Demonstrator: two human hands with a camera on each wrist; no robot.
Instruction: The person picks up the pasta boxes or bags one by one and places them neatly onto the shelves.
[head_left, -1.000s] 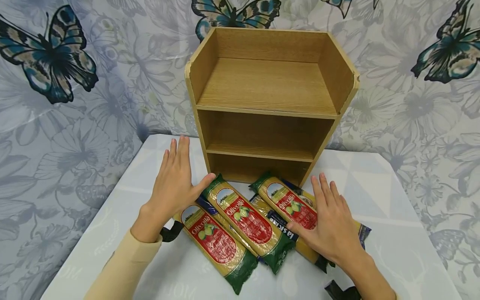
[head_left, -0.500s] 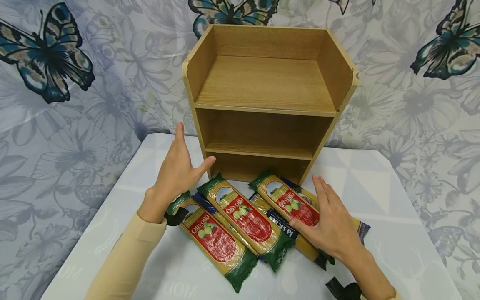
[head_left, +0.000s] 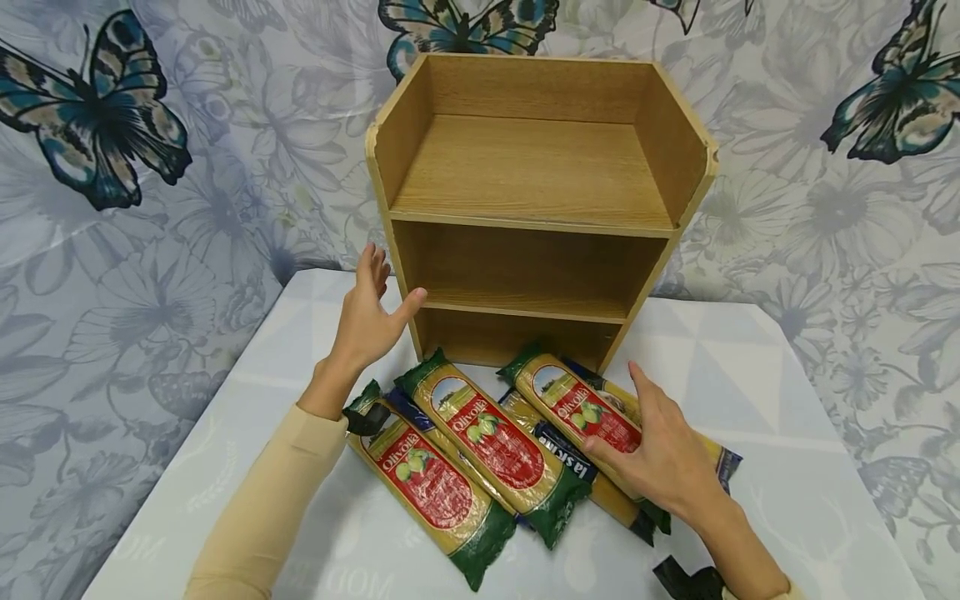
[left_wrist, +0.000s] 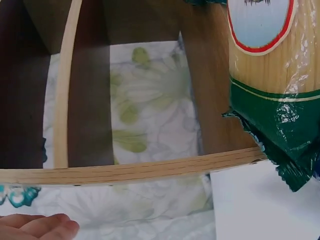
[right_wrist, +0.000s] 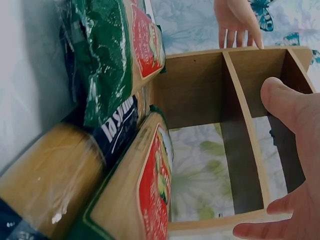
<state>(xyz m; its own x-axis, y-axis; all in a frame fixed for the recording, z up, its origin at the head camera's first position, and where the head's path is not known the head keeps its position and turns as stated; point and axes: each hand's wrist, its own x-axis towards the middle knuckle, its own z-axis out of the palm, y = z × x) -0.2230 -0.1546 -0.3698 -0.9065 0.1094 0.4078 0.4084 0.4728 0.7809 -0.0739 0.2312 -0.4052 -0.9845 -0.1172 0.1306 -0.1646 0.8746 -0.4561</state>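
My left hand [head_left: 369, 321] is beside the left side of a small wooden shelf unit [head_left: 532, 171], fingers extended and thumb at its front edge. Whether it touches the wood I cannot tell. In the left wrist view, only its fingertips [left_wrist: 55, 227] show. My right hand [head_left: 663, 454] hovers at or lightly touches the right-hand pasta packs, thumb spread from the fingers; contact is unclear. Olivoila spaghetti packs with red labels and green ends lie before the shelf: a left one [head_left: 431, 483], a middle one [head_left: 487, 425] and a right one [head_left: 585, 408]. Blue-banded pasta packs [head_left: 562, 446] lie partly hidden beneath them.
The pasta packs overlap on a white table [head_left: 315, 533], right in front of the bottom compartment. A patterned cloth with butterflies [head_left: 840, 208] hangs behind the shelf. A black strap [head_left: 686, 579] shows near my right wrist.
My left hand has moved up and away from the left pasta pack to the shelf's left side. My right hand has shifted slightly, its fingers turning more edge-on. The packs stay in place.
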